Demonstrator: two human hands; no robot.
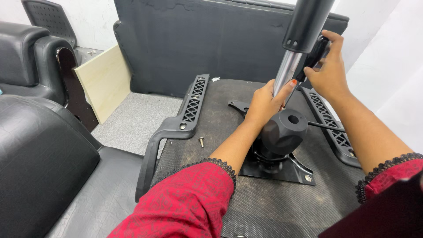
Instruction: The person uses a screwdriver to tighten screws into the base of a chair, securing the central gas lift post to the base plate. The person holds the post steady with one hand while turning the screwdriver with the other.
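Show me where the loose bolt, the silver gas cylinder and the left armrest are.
loose bolt [201, 142], head view, on its shank.
silver gas cylinder [285, 72], head view, on the bare metal tube.
left armrest [192, 103], head view, on its perforated top.

Under the left hand [263, 102], the gas-lift cylinder [285, 72] is glossy polished metal; its upper sleeve [307, 24] by the right hand [328, 72] is smooth matt black; the seat underside [264, 207] below is rough, dusty fabric.

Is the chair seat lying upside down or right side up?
Upside down. The seat's underside faces up, showing the mounting plate and armrest brackets; the gas cylinder rises from it.
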